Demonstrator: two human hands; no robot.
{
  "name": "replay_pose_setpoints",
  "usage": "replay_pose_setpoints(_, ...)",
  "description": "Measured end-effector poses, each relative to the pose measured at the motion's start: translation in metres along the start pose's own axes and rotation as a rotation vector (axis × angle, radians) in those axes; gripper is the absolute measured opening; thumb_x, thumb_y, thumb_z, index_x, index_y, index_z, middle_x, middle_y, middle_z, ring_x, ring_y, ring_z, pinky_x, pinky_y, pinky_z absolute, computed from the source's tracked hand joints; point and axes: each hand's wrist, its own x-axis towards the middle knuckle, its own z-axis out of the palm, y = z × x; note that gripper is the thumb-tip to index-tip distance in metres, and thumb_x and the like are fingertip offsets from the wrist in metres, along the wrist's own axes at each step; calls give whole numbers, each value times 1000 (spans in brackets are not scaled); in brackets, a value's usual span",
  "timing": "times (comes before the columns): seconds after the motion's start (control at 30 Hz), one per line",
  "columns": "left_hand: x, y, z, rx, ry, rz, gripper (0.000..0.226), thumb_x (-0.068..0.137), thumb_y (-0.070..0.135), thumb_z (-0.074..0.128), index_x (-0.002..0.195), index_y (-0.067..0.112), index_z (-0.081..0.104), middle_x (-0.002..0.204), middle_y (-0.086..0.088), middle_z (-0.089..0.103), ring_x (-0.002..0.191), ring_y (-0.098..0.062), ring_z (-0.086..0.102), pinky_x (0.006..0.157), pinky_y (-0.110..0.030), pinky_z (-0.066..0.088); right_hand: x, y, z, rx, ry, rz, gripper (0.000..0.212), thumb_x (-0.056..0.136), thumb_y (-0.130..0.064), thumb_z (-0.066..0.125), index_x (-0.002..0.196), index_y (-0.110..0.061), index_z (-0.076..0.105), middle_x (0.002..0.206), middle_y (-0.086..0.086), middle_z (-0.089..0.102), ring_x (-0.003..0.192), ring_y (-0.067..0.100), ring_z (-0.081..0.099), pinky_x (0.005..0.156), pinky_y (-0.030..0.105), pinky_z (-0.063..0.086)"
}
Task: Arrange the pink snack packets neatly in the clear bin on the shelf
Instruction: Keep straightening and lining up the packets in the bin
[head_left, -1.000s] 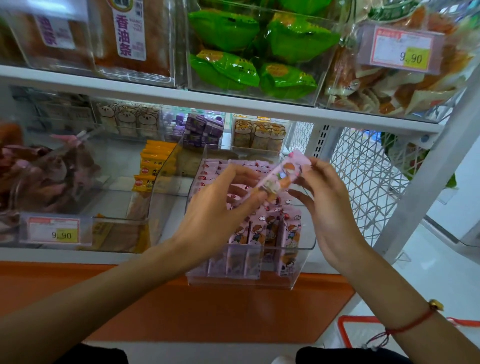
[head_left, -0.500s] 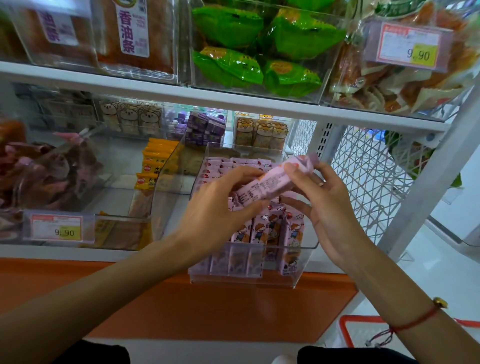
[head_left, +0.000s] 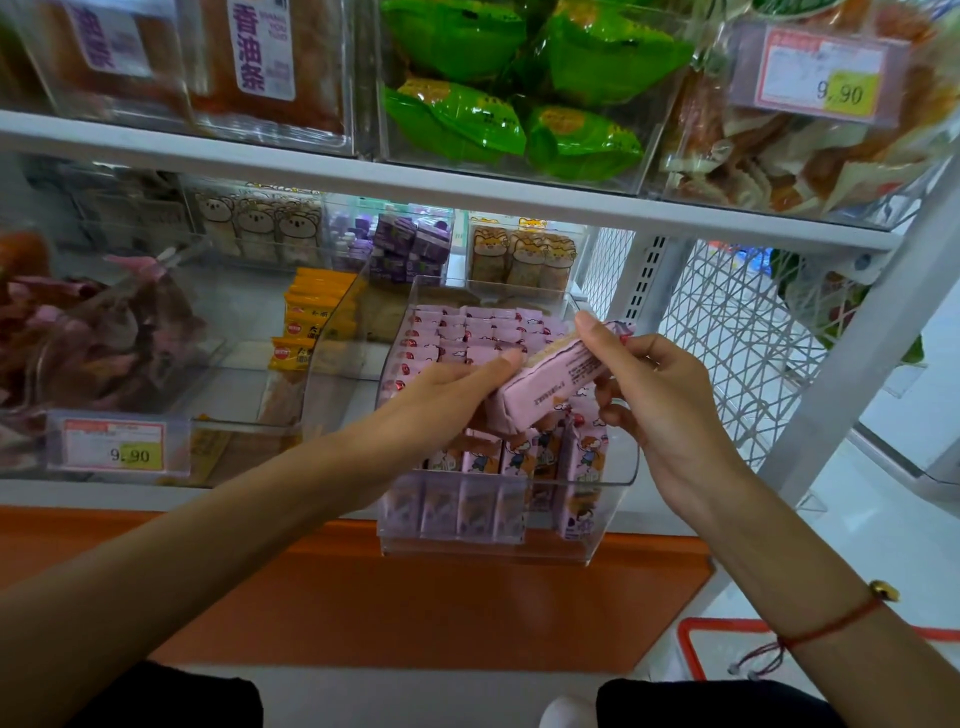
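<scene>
Head view, centre of the frame: a clear bin (head_left: 608, 499) on the white shelf (head_left: 311, 176), front edge hanging a little over the orange shelf front (head_left: 363, 597). Inside the bin, rows of pink snack packets (head_left: 467, 338) standing upright, more at the front wall with a cartoon figure on them.

Just above the bin, right of centre: one pink packet (head_left: 550, 384), held tilted, its upper end towards the upper right, printed back side facing the camera. Left hand (head_left: 441, 400) reaching in from the lower left, fingers curled under the lower end of this packet, thumb lying along its top edge. Right hand (head_left: 660, 395) coming from the lower right, thumb and fingers pinching the upper end. Both hands closed on the same packet, held over the bin, not yet among the rows.

On the right wrist, lower right of the frame: a red string bracelet (head_left: 831, 623) with a gold bead.

Upper centre: green packets (head_left: 519, 88) in a clear box. Upper right and lower left: price tags (head_left: 826, 78) reading 9.90. Left of the bin: yellow packets (head_left: 311, 322). Behind it: purple boxes (head_left: 410, 249). Bottom right corner: part of a red basket (head_left: 696, 649) on the floor
</scene>
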Motion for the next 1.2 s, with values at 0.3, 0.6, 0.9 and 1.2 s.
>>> replay_pose_setpoints(0.3,-2,-6,-7,326,301,423,37,87,20,67,121,32,60,102,26,65,96,7,62,78,-13,52,-2,0,1,192,-306,46,26,98,-13,44,112,-29,59,104,-4,70,105,13,62,86,30,52)
replay_pose_setpoints(0.6,-6,-5,2,887,582,984,34,79,32,73,107,14,70,112,1,66,103,-16,54,82,-26,46,-8,-8,10,-55,-186,-167,35,91,-48,47,103,-15,52,69,-4,70,67,10,66,60,22,54)
replay_pose_setpoints(0.9,-12,4,7,243,393,453,54,71,58,60,117,28,58,98,14,66,88,-3,66,78,-34,58,-4,-9,0,343,-233,-51,49,78,-27,61,119,-1,51,90,4,68,87,14,67,77,22,54)
replay_pose_setpoints(1.2,-25,11,20,139,295,534,37,66,57,72,95,35,71,87,17,72,78,-2,69,63,-12,52,-2,-5,-3,387,-240,238,36,93,-31,51,107,0,64,103,17,68,85,19,66,70,21,56)
